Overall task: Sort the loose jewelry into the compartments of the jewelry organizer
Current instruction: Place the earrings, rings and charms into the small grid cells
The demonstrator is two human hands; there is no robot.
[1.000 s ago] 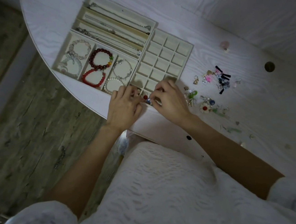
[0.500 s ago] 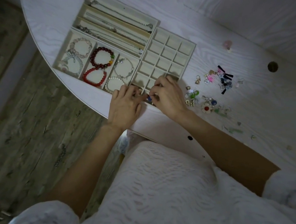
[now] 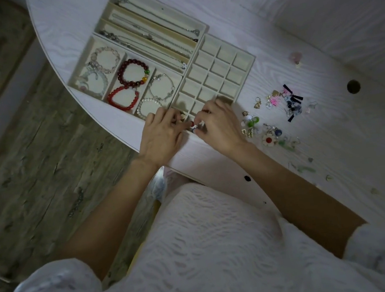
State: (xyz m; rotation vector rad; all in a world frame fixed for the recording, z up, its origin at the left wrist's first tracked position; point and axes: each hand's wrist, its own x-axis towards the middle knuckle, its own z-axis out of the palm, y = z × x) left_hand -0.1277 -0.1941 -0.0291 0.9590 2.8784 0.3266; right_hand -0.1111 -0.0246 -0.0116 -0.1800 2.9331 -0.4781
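A beige grid tray [image 3: 239, 57] of small square compartments lies on the white table. At its near corner my left hand [image 3: 162, 137] and my right hand [image 3: 220, 129] meet, fingertips together, pinching a small piece of jewelry with a red and a blue bead [image 3: 193, 126]. Which fingers carry it is partly hidden. Loose earrings and charms [image 3: 286, 106] lie scattered to the right of my right hand. A white flower earring [image 3: 268, 139] sits among them.
Left of the grid, a bracelet tray [image 3: 76, 73] holds red, dark red, pearl and clear bead bracelets. Behind it a long tray [image 3: 171, 33] holds several chains. A round hole [image 3: 353, 86] pierces the table at the right. The curved table edge [image 3: 105, 130] drops to wooden floor.
Both hands stay together at the grid tray's near corner, fingers shifting slightly on the small beaded piece. The view has drifted a little.
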